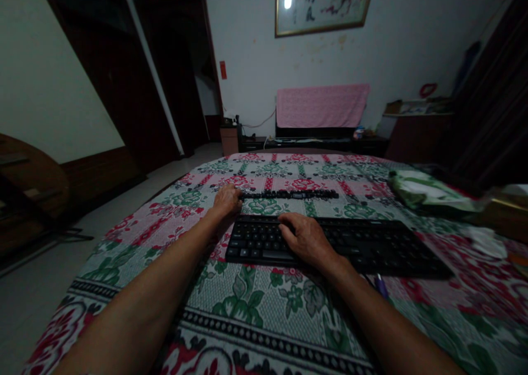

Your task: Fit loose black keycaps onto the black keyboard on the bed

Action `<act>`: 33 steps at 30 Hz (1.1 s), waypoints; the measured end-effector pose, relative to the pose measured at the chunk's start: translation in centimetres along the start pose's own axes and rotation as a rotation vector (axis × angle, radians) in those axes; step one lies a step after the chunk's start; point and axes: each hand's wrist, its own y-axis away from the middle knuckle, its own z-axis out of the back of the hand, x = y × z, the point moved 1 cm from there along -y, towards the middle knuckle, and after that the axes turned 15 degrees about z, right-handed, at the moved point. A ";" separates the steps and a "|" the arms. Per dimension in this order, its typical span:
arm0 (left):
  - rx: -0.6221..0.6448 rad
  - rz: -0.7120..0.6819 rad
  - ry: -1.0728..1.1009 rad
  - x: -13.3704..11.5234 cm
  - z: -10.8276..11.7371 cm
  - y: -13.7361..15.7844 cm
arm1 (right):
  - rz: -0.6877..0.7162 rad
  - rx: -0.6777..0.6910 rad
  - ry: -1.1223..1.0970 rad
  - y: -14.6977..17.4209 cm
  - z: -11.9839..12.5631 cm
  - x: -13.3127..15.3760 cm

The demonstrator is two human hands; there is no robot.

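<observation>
A black computer keyboard lies on a flowered tablecloth in front of me. My right hand rests over its middle, fingers curled down toward the upper keys and thumb drawn in close to them; anything between the fingertips is hidden. Behind the keyboard runs a row of small black pieces that look like loose keycaps. At the left end of that row is my left hand, its fingers bent and close together, touching or nearly touching the last pieces. What it pinches is too small to make out.
The patterned tablecloth covers the table. A purple-tipped plug or pen-like item lies below the keyboard, by my right forearm. To the right are a green-white plastic package, a crumpled white tissue and a brown box.
</observation>
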 end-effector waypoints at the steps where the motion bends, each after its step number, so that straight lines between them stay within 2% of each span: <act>1: -0.003 -0.004 0.006 0.0 0.0 0.0 | -0.003 0.002 0.005 0.0 0.0 0.0; 6: -0.028 0.031 0.096 0.7 0.3 0.2 | -0.008 0.004 0.017 0.0 -0.2 -0.2; 11: 0.029 0.167 0.358 1.4 1.8 0.5 | -0.010 0.000 0.016 0.1 -0.4 -0.4; 13: 0.107 0.214 0.533 1.4 3.1 1.0 | -0.012 0.009 0.011 0.1 -0.3 -0.3; 15: 0.269 0.250 0.773 1.0 4.6 1.9 | -0.013 0.018 0.006 0.0 -0.2 -0.2; 17: 0.401 0.236 1.004 0.4 6.1 3.0 | -0.015 0.027 0.005 -0.1 -0.1 -0.1; 19: 0.477 0.208 1.111 -0.6 7.4 4.1 | -0.019 0.034 0.005 -0.1 0.0 0.0; 22: 0.524 0.228 1.126 -2.1 7.8 5.6 | -0.014 0.034 0.010 -0.1 0.0 0.0; 25: 0.543 0.266 1.118 -3.2 6.8 6.4 | -0.006 0.034 0.014 0.0 -0.2 -0.2; 29: 0.532 0.318 1.104 -3.7 5.1 6.9 | -0.002 0.040 0.018 0.0 -0.1 -0.2; 33: 0.523 0.309 1.097 -3.9 4.9 7.2 | -0.018 0.055 0.024 -0.2 0.1 0.0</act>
